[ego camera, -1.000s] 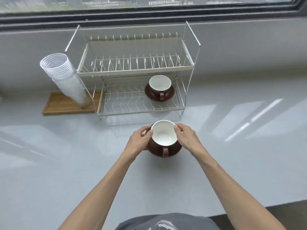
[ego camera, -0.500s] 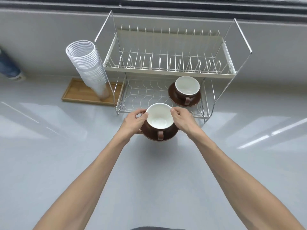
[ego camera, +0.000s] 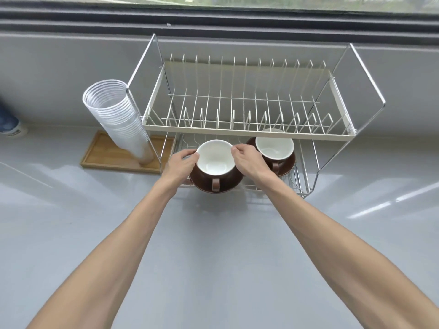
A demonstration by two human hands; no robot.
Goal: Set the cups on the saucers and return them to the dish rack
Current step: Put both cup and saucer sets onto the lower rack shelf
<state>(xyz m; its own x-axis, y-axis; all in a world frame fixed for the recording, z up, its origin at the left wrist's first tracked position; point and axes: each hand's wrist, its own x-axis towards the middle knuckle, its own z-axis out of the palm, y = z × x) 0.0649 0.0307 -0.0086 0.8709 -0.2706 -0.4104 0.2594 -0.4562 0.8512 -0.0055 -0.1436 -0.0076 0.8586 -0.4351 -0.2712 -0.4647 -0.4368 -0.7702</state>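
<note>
A brown cup with a white inside [ego camera: 215,160] sits on a brown saucer [ego camera: 228,185], its handle toward me. My left hand [ego camera: 181,166] grips the pair on the left and my right hand [ego camera: 248,161] on the right, thumbs at the cup's rim. I hold them at the front edge of the lower shelf of the two-tier wire dish rack [ego camera: 247,129]. A second cup [ego camera: 274,146] rests on its saucer [ego camera: 288,166] on the right of that lower shelf, close beside my right hand.
A tilted stack of clear plastic cups [ego camera: 118,119] stands on a wooden tray [ego camera: 109,155] left of the rack. The rack's upper shelf overhangs the lower one. A blue-and-white container [ego camera: 10,125] sits at the far left. Grey counter stretches around.
Both hands carried the cup and saucer forward from the counter up to the front of the rack's lower shelf. My head moved closer to the rack.
</note>
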